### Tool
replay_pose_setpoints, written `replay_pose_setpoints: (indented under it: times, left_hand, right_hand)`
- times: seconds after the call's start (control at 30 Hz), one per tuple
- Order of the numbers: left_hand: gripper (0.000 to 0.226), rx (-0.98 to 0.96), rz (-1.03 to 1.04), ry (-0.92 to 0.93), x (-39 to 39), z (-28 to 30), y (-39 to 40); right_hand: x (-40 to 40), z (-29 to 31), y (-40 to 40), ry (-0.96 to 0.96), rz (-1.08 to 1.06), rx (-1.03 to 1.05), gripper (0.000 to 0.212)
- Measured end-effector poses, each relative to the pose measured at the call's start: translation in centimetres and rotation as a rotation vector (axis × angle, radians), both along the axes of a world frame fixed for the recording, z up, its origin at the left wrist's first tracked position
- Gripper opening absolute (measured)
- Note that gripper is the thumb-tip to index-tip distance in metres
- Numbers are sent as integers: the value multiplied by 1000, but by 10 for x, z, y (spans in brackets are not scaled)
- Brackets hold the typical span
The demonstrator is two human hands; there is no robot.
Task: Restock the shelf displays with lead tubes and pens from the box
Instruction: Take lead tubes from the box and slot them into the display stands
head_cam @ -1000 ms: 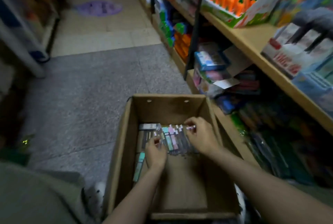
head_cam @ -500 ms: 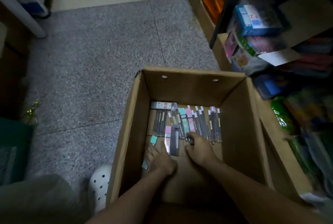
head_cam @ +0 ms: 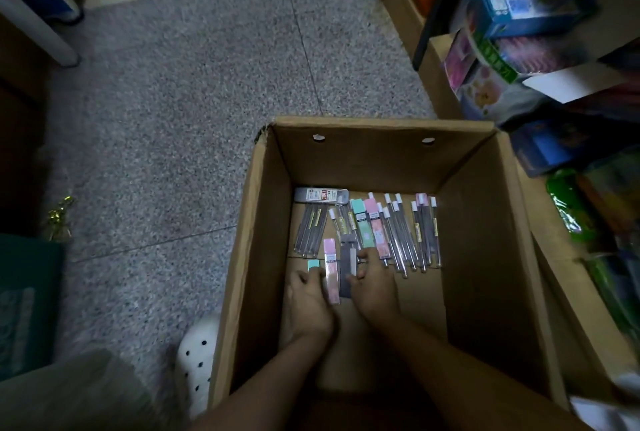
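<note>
A cardboard box (head_cam: pixel 263 243) stands open on the grey speckled floor (head_cam: pixel 180 111), just left of the low shelf (head_cam: pixel 429 59). Both hands are down inside the box, on its bottom. The left hand (head_cam: pixel 308 302) lies over a tube with a mint green cap (head_cam: pixel 314 265); its fingers are bent around it, so it seems to hold this tube, but the grip is partly hidden. The right hand (head_cam: pixel 375 288) has its fingers curled on a dark grey lead tube (head_cam: pixel 347 260). Between the two hands lies a pink lead tube (head_cam: pixel 330 267), touching the grey one. Farther in the box, a row of slim lead tubes (head_cam: pixel 405 233) lies side by side, and a grey flat pack (head_cam: pixel 321 195) lies across the far left corner. A white clog (head_cam: pixel 197 361) is near the box on the left.
</note>
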State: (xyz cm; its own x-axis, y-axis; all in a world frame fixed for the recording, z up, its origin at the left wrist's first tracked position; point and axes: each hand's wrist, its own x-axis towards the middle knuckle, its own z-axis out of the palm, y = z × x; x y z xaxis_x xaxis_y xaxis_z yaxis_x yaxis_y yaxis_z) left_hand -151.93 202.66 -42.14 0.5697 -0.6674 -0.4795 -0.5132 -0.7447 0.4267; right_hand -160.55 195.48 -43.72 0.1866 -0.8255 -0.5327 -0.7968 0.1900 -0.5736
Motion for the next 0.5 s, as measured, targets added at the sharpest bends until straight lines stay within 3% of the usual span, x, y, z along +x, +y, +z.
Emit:
replay_pose_setpoints:
  times: [0.27, 0.43, 0.5]
  left_hand:
    - [55, -148, 285, 228, -1, 9, -13]
    - [52, -341, 629, 583, -9, 50, -29]
    - [48, -353, 712, 726, -15, 70, -32]
  right_hand:
    - [-31, 18, -19, -116, -128, 118, 9]
    - [-39, 58, -22, -394, -457, 299, 9]
    - [-41, 76, -20, -456, -456, 287, 4]
